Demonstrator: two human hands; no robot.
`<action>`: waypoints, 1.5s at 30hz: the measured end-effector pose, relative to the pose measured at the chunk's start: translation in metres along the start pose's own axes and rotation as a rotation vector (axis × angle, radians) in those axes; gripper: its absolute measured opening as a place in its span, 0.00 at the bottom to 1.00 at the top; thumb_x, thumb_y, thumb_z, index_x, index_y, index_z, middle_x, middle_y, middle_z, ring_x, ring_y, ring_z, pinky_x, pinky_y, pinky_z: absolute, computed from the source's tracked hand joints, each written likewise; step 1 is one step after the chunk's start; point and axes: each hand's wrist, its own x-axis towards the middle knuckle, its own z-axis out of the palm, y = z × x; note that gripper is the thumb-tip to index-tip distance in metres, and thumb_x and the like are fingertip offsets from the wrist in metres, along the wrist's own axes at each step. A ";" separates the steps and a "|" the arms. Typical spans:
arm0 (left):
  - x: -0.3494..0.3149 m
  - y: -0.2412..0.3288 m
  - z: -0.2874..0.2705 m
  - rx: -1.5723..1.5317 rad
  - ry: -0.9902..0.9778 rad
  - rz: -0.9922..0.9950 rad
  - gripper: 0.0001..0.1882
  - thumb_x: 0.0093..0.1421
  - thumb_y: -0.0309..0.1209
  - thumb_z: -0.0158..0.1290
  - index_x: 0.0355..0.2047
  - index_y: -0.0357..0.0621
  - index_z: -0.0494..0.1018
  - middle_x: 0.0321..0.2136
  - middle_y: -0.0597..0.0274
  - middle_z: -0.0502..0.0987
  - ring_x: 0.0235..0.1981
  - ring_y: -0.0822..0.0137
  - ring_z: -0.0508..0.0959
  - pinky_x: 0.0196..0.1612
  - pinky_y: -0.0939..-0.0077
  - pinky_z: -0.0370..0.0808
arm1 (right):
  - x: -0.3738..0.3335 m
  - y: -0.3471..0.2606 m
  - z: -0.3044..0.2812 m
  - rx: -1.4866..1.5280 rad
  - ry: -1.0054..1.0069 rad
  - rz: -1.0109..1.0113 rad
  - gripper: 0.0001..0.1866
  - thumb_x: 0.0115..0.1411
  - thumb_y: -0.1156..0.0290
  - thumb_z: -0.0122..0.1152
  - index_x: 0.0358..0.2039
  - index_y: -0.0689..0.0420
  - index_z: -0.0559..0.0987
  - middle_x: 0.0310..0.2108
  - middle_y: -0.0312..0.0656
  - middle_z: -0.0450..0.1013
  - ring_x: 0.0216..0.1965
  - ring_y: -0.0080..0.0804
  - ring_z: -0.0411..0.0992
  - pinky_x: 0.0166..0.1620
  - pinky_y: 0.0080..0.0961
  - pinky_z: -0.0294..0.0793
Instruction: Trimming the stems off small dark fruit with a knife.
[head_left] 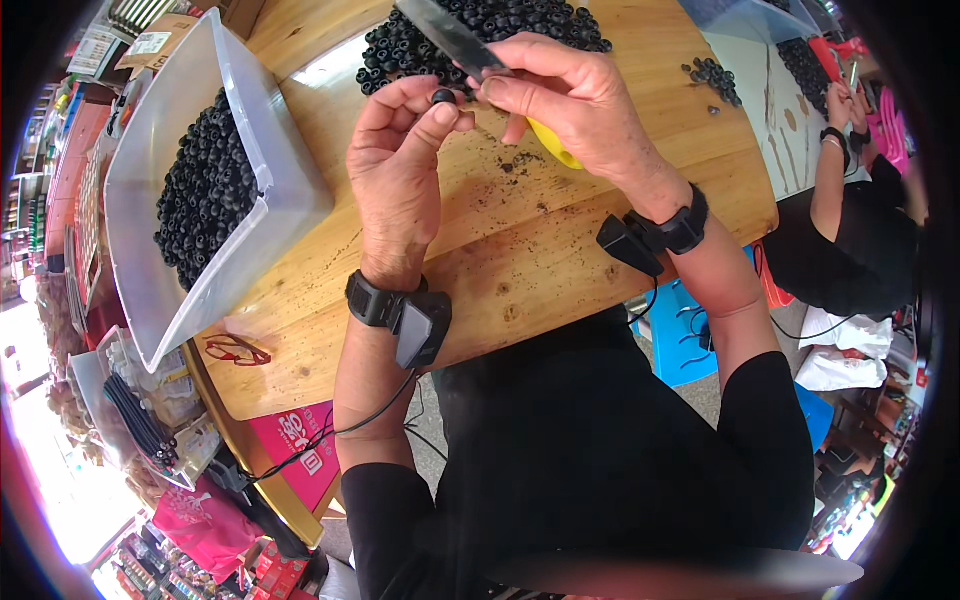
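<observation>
My left hand (395, 165) pinches a small round black piece (443, 96) between thumb and fingers. It looks like a rubber or plastic grommet. A knife (450, 38) with a yellow handle is in my right hand (590, 110), its blade slanting up and left over a pile of similar black pieces (545, 25). The two hands are close together above the wooden table (480, 265), near the pile's front edge. Dark crumbs (515, 165) lie on the wood below the knife handle. Part of the handle is hidden by my right hand.
A clear plastic bin (275, 150), tilted in view and part full of black pieces, stands at the left. Red-framed glasses (238, 350) lie at the table's near left. At the right, another person's hands (850, 105) work by a white surface. Cables hang from both wrist devices.
</observation>
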 end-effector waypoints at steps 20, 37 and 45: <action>-0.009 -0.002 0.007 -0.120 -0.170 0.002 0.14 0.58 0.18 0.50 0.46 0.34 0.71 0.40 0.54 0.76 0.38 0.66 0.76 0.49 0.71 0.71 | -0.009 -0.010 -0.006 0.028 0.015 -0.047 0.14 0.58 0.79 0.57 0.46 0.63 0.75 0.37 0.38 0.73 0.34 0.22 0.74 0.28 0.15 0.76; -0.010 -0.001 0.006 -0.211 -0.213 -0.070 0.18 0.57 0.17 0.51 0.49 0.36 0.68 0.38 0.58 0.75 0.38 0.68 0.76 0.46 0.71 0.74 | -0.014 -0.014 -0.002 0.043 -0.010 -0.053 0.13 0.58 0.79 0.56 0.45 0.63 0.76 0.37 0.37 0.72 0.32 0.21 0.73 0.29 0.14 0.76; -0.006 0.001 0.012 -0.025 -0.126 0.065 0.28 0.53 0.12 0.51 0.56 0.37 0.62 0.38 0.62 0.73 0.40 0.72 0.73 0.47 0.76 0.72 | -0.009 -0.011 -0.004 0.055 -0.021 -0.069 0.13 0.58 0.80 0.56 0.45 0.64 0.76 0.37 0.38 0.71 0.36 0.22 0.73 0.29 0.15 0.77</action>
